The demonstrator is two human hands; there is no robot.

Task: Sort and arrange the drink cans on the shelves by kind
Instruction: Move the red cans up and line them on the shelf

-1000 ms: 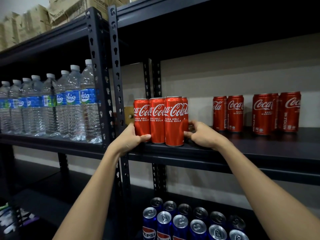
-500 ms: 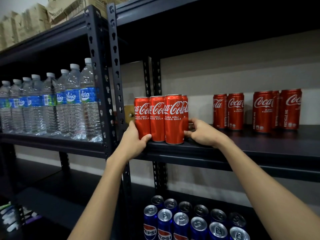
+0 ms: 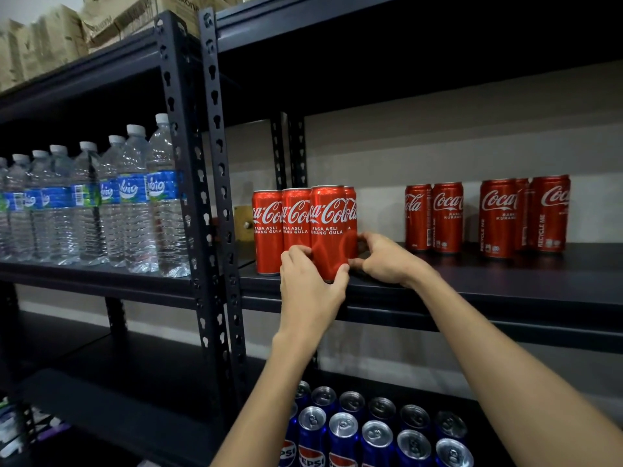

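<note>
Both hands (left (image 3: 308,284), right (image 3: 384,261)) curl round the front Coca-Cola can (image 3: 328,230), gripping its base.

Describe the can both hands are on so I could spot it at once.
On the right-hand rack's middle shelf, find the tight cluster of red Coca-Cola cans at its left end. It is the front can, nearest the shelf edge. Only it has the left hand and right hand around its base.

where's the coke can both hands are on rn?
Head view, centre: the front Coca-Cola can stands at the middle shelf's front edge, rightmost in the left cluster of red cans, gripped low between the left hand and right hand.
</note>
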